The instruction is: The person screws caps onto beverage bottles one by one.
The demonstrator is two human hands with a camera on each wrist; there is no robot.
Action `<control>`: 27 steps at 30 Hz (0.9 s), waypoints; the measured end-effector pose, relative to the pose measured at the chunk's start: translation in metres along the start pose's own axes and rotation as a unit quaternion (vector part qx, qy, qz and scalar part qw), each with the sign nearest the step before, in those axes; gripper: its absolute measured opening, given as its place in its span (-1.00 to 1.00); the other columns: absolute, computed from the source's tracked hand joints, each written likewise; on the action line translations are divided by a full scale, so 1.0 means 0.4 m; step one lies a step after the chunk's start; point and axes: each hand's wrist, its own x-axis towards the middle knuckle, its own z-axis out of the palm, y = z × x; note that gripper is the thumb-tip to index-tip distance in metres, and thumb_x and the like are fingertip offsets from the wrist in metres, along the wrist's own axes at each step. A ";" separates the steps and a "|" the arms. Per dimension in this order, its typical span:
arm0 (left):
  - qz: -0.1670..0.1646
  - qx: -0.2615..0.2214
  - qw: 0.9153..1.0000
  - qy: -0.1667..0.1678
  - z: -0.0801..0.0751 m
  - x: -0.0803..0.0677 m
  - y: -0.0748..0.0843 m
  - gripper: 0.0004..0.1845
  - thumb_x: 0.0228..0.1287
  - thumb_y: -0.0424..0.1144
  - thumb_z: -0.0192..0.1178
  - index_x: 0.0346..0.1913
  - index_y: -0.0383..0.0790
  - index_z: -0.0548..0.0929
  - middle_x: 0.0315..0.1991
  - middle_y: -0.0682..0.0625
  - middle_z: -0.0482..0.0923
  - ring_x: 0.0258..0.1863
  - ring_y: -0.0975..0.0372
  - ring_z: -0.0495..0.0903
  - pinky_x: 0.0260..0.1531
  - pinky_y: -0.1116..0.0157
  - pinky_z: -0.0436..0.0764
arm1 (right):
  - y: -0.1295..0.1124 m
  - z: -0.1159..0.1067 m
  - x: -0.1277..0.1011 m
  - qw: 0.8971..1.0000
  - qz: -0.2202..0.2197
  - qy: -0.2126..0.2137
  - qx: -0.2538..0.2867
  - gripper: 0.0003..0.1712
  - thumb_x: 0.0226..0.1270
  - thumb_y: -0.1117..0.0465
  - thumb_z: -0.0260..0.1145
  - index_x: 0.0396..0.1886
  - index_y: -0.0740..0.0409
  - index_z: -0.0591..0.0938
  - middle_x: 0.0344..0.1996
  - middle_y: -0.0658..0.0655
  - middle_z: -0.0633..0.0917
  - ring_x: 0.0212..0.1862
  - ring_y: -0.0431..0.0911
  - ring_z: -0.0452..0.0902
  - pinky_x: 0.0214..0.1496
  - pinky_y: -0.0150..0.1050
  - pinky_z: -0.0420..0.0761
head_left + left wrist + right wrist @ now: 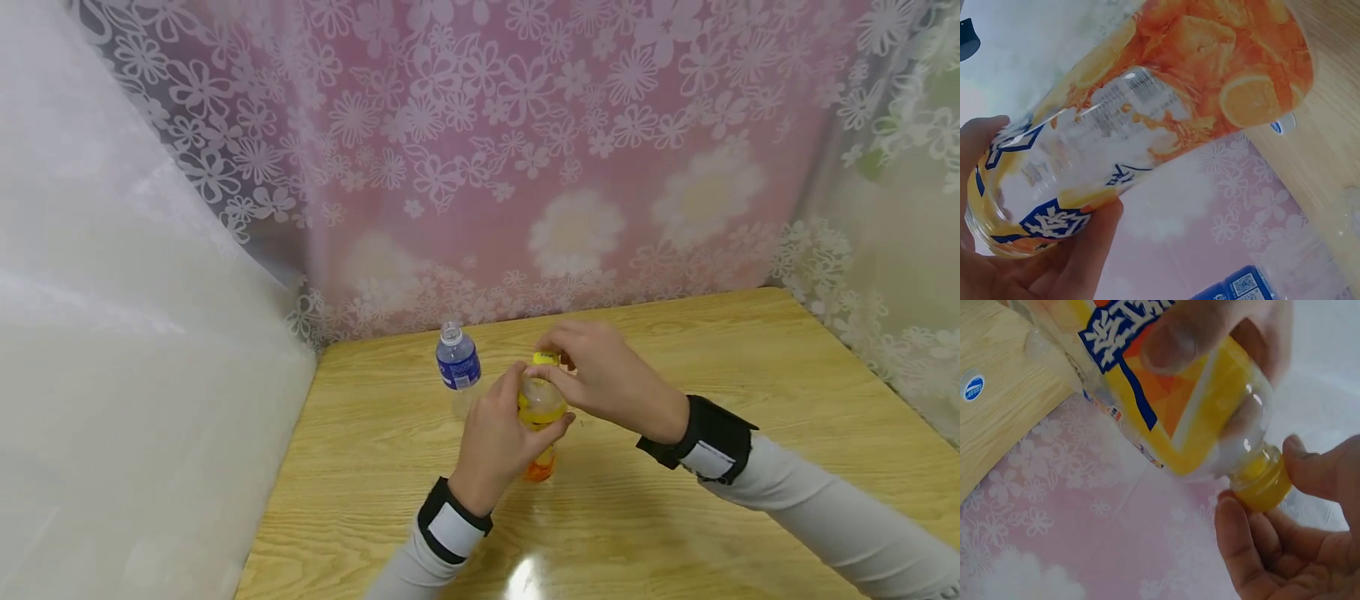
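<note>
My left hand (491,437) grips a clear plastic drink bottle (538,469) round its upper body. Its printed label (1260,75) is yellow and orange with citrus slices and blue-and-white lettering; no liquid shows inside. At the bottle's neck, my right hand (611,379) holds the yellow cap (1266,492) between thumb and fingers. The cap sits on the neck in the right wrist view; whether it is tight or loose cannot be seen. Left of the hands stands a second clear bottle (458,367) with a blue label and an uncapped mouth.
A white bottle cap with a blue print (972,389) lies on the wood-grain table (360,467). Pink flowered curtain (480,208) hangs along the table's far edge. Pale sheeting (150,375) closes off the left side, and more flowered curtain (885,275) hangs at the right.
</note>
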 end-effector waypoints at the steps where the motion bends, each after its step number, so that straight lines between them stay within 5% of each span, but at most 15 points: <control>1: -0.003 0.011 1.000 0.005 0.000 -0.001 0.001 -0.20 0.10 0.25 0.46 0.23 -0.21 0.48 -0.18 -0.04 0.69 -0.42 0.30 0.68 -0.51 0.51 0.59 | -0.002 0.005 0.001 1.000 0.002 0.005 -0.007 -0.77 0.34 0.10 0.47 -0.17 0.15 0.71 -0.29 0.04 0.69 -0.36 -0.19 0.53 -0.35 -0.31 0.57; 6: -0.010 0.029 0.999 0.008 -0.001 -0.002 -0.005 -0.16 0.07 0.27 0.47 0.25 -0.22 0.48 -0.15 -0.04 0.70 -0.39 0.27 0.71 -0.49 0.48 0.62 | 0.001 0.006 0.006 1.000 0.004 -0.020 0.006 -0.70 0.33 0.04 0.47 -0.08 0.11 0.72 -0.19 0.03 0.71 -0.30 -0.18 0.59 -0.29 -0.31 0.62; 12: -0.002 0.014 1.000 0.009 -0.010 0.007 -0.016 -0.14 0.09 0.27 0.45 0.28 -0.23 0.46 -0.11 -0.05 0.69 -0.35 0.28 0.72 -0.47 0.50 0.61 | 0.024 -0.021 0.020 0.995 -0.028 -0.067 0.073 -0.60 0.30 0.22 0.48 0.13 -0.01 0.71 -0.05 -0.09 0.69 -0.26 -0.28 0.54 -0.28 -0.32 0.59; 18: -0.007 0.004 1.000 0.006 -0.005 0.011 -0.015 -0.16 0.09 0.27 0.46 0.27 -0.22 0.47 -0.13 -0.04 0.70 -0.38 0.31 0.70 -0.49 0.56 0.57 | 0.031 -0.015 0.016 0.996 -0.035 -0.040 0.068 -0.67 0.26 0.26 0.50 0.03 0.01 0.75 -0.20 -0.15 0.66 -0.29 -0.31 0.50 -0.30 -0.32 0.57; 27: 0.007 0.060 0.997 0.038 0.009 0.011 -0.012 -0.21 0.08 0.25 0.46 0.21 -0.23 0.52 -0.22 -0.06 0.72 -0.51 0.30 0.67 -0.59 0.52 0.54 | -0.002 0.003 0.006 1.000 0.012 -0.005 0.029 -0.73 0.27 0.31 0.49 -0.04 0.17 0.72 -0.24 0.01 0.68 -0.34 -0.25 0.48 -0.32 -0.34 0.57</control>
